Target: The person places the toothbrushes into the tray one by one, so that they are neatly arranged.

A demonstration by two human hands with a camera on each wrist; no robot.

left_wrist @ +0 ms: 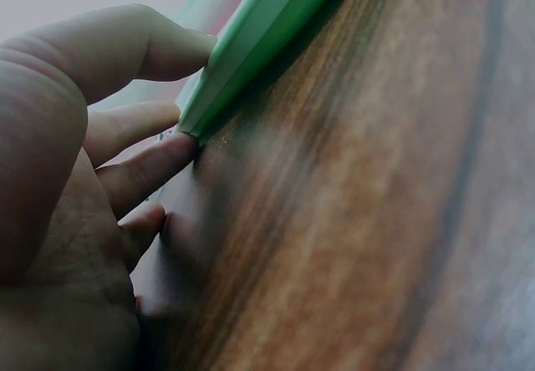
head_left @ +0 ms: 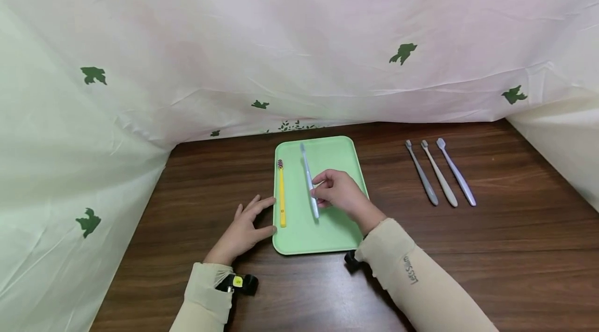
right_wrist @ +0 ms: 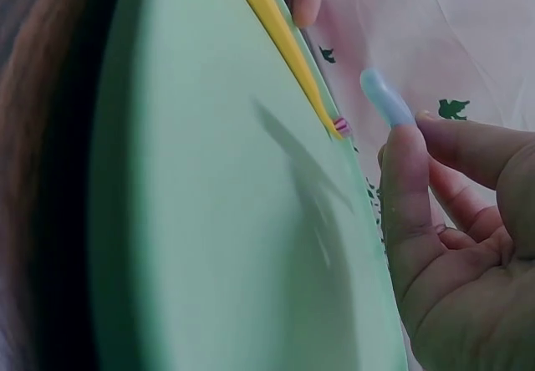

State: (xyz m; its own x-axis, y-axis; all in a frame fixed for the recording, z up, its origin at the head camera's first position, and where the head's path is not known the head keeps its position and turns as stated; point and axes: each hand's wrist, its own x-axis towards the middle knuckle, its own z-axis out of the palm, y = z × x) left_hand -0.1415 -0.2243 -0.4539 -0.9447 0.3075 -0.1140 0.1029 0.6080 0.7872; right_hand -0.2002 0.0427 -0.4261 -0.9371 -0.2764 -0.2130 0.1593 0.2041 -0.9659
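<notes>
A light blue toothbrush (head_left: pixel 307 172) is pinched between the thumb and fingers of my right hand (head_left: pixel 340 191), its head pointing away from me. In the right wrist view the blue handle end (right_wrist: pixel 385 99) is raised above the green tray (right_wrist: pixel 217 221), which carries a shadow below. On the tray's left side lies a yellow toothbrush (head_left: pixel 282 197) with dark bristles. My left hand (head_left: pixel 243 230) is at the tray's left edge, fingers spread, and in the left wrist view its fingertips (left_wrist: pixel 185 147) touch the tray's side (left_wrist: pixel 251 53).
To the right, three toothbrushes lie side by side on the brown wooden table (head_left: pixel 510 249): a grey one (head_left: pixel 422 175), a beige one (head_left: pixel 440 175) and a lavender one (head_left: pixel 457 173). White cloth (head_left: pixel 299 41) with green bird shapes hangs around the table's back and sides.
</notes>
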